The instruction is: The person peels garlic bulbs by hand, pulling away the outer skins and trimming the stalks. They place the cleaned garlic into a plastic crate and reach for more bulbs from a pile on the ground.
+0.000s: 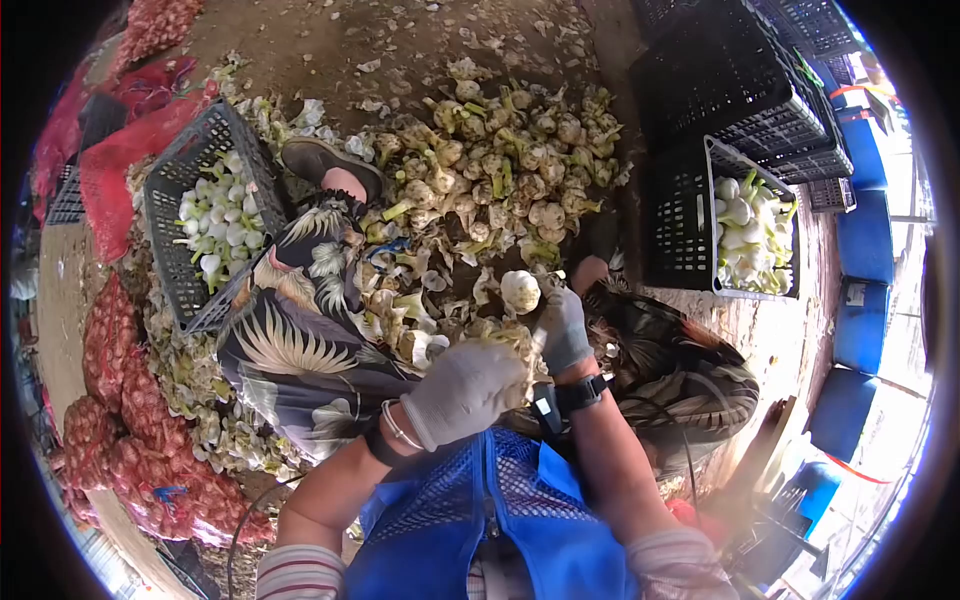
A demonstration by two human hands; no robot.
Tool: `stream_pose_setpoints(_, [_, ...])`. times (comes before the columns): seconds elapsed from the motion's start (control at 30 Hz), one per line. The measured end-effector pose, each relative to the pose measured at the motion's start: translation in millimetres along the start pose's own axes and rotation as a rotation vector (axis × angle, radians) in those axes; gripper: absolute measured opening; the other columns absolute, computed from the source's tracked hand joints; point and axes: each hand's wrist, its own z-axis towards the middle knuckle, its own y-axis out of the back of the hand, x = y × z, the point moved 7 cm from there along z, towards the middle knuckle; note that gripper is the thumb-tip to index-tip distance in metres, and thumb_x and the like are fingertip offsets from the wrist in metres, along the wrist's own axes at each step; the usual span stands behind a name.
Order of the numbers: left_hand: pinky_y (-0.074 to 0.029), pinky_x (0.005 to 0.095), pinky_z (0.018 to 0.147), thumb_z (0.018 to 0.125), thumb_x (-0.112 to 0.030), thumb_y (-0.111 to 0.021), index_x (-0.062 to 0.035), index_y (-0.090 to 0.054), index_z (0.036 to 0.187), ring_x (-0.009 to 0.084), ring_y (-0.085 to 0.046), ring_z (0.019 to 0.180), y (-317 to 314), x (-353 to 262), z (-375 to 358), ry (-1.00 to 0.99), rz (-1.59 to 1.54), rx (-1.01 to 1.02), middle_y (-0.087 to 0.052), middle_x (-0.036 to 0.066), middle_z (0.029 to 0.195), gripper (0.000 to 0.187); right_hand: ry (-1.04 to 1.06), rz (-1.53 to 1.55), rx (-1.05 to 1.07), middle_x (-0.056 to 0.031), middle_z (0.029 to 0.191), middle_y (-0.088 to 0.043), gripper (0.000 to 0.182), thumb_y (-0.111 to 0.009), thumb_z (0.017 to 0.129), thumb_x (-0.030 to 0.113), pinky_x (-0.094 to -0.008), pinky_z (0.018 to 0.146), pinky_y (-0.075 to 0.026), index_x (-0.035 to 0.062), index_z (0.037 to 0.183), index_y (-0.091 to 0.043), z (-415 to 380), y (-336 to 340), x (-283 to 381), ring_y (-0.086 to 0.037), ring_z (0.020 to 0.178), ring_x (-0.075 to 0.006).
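Currently, left hand: a pale glove is being worn, and the fingers are being curled inward, toward the right hand; since the tips are being hidden by the back of the glove, whether anything is being gripped cannot be told.

Right hand: a similar glove is being worn above a dark watch, and the back of the hand is being turned toward the camera; whether the fingers are being spread or closed on something cannot be told.

White bulb: a clean garlic head is being displayed just beside the right fingers, ahead of the left hand; whether it is being touched is being left unclear by the angle.

Garlic pile: rougher, browner heads are being left on the ground straight ahead, presumably so that a short reach is being allowed.

Patterned trousers: the knees are being held apart, probably because room for both hands is being made between them.

Left crate: pale bulbs are being contained in it, and it is being placed beside the left leg, likely for easy access.

Right crate: more pale heads are being contained here, near stacked crates.

Red net sacks: these are being grouped at the far left, apparently so that the central ground is being spared.
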Motion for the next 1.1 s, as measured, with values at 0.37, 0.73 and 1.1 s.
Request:
stream_pose_setpoints(0.37, [-0.05, 0.0431, 0.082, 0.077, -0.014, -0.07, -0.0034, -0.065, 0.097, 0.0339, -0.06, 0.096, 18, 15, 18, 0.159, 0.386, -0.219, -0.061, 0.012, 0.104, 0.024, -0.279, 0.375, -0.259, -0.0027, 0.089, -0.069, 0.019, -0.062, 0.094, 0.014, -0.0244, 0.059, -0.05, -0.0008, 0.104, -0.069, -24, -12, -7, -0.063, 0.07, -0.0103])
stream_pose_setpoints(0.73, [-0.049, 0.0359, 0.065, 0.09, -0.022, -0.063, 0.0, -0.064, 0.088, 0.03, -0.063, 0.068, -5, 77, -2, 0.577, -0.222, -0.233, -0.065, 0.017, 0.076, 0.022, 0.528, -0.509, -0.298, -0.0136, 0.084, -0.065, 0.009, -0.071, 0.077, 0.001, -0.0329, 0.07, -0.051, 0.0021, 0.086, -0.069, -39, -37, 92, -0.063, 0.075, -0.0285])
stream_pose_setpoints(1.1, [-0.042, 0.0226, 0.065, 0.093, -0.004, -0.054, -0.0026, -0.06, 0.091, 0.0041, -0.044, 0.071, -7, 95, -27, 0.52, -0.672, -0.256, -0.05, -0.008, 0.076, 0.007, -0.094, 0.2, -0.046, -0.0054, 0.089, -0.068, 0.022, -0.057, 0.098, 0.018, -0.0303, 0.068, -0.057, -0.0007, 0.094, -0.067, -23, -30, 35, -0.067, 0.079, -0.0144])
